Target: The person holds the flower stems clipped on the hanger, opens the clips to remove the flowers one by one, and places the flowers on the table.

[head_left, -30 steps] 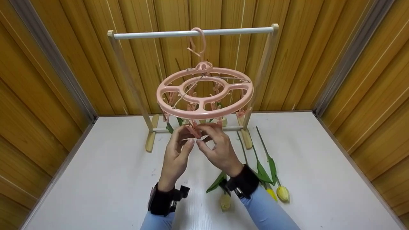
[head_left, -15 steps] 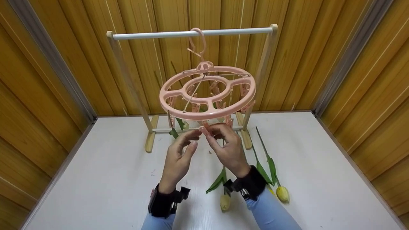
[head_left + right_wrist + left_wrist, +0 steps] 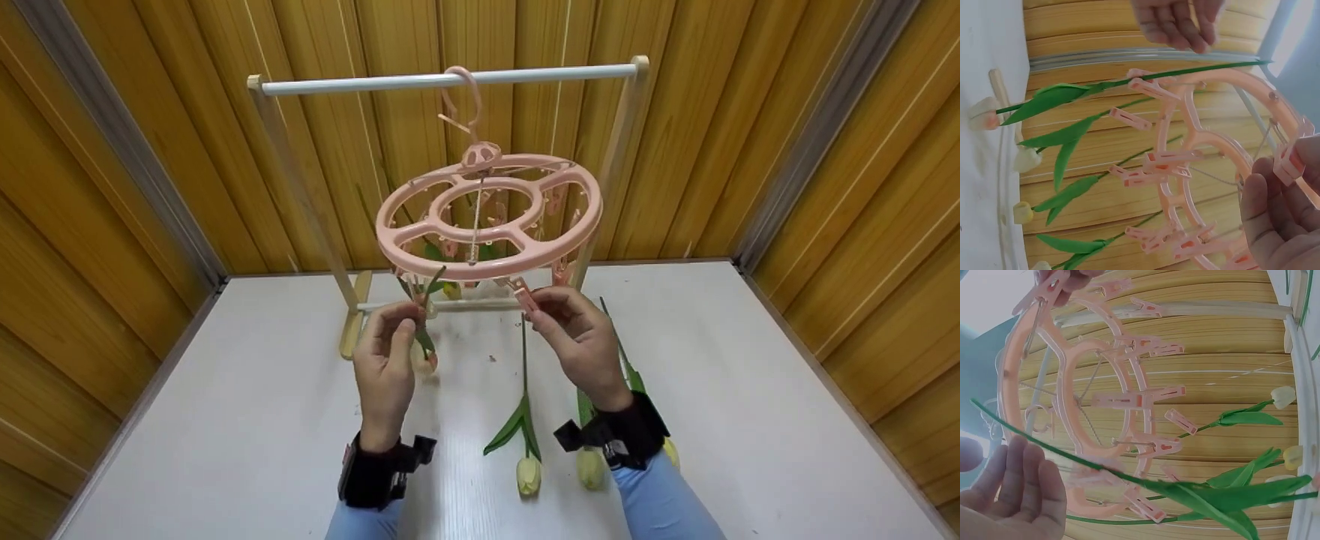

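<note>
A round pink clip hanger (image 3: 502,268) hangs by its hook from a rail, with several clothespins around it. My right hand (image 3: 581,337) pinches one pink clothespin (image 3: 1289,160) at the hanger's front right, between thumb and fingers; no stem shows in it. A tulip (image 3: 1213,495) hangs head down from a clothespin at the front left. My left hand (image 3: 386,352) is beside this tulip's stem. Its fingers are loosely bent, and in the right wrist view they stand apart from the stem. Several more tulips hang behind, such as a white one (image 3: 1283,397).
The rail (image 3: 337,84) belongs to a wooden stand on a white table (image 3: 247,420). A pale yellow tulip (image 3: 529,476) lies in front, and others lie at the right, partly under my right forearm. Wood-look panels (image 3: 330,150) stand behind and at both sides.
The hanger has turned, its front swinging rightward. My right hand has moved right with the clothespin. My left hand has left that clothespin and shifted left; a hanging tulip has come round beside it.
</note>
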A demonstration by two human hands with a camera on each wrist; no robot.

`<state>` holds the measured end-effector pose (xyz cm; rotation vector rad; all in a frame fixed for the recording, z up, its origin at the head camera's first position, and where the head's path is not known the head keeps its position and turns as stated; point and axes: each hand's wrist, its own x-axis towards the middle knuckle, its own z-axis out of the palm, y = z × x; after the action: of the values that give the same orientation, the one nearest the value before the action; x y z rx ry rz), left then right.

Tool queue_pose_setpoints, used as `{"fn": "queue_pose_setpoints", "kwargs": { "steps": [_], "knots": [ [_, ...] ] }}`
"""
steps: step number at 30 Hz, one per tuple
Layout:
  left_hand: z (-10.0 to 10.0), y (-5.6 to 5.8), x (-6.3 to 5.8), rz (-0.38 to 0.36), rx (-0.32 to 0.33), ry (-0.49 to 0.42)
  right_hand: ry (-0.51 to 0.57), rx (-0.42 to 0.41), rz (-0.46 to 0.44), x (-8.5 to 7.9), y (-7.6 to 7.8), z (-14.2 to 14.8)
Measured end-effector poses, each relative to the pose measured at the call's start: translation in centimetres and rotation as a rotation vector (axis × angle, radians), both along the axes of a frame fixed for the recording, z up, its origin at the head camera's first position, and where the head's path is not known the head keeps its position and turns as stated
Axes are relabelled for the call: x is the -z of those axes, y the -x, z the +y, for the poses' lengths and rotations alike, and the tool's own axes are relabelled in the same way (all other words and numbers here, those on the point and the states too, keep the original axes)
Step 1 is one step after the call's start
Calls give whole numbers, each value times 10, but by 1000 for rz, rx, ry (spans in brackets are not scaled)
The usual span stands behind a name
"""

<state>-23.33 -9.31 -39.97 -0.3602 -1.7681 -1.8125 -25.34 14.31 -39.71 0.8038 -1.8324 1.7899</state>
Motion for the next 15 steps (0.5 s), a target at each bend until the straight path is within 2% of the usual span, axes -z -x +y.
{"fn": "queue_pose_setpoints", "kwargs": {
  "steps": [4, 7, 10, 15],
  "knots": [
    [1, 4, 3, -34, -60, 0, 56, -39, -61, -2, 3, 13],
    [1, 8, 5, -54, -54, 28, 106, -79, -85, -3, 5, 20],
    [1, 12, 8, -100, -11, 51, 157, -130, -100, -3, 8, 25],
    [0, 14, 10, -170, 139, 39, 231, -212, -150, -1, 13, 30]
  ]
}}
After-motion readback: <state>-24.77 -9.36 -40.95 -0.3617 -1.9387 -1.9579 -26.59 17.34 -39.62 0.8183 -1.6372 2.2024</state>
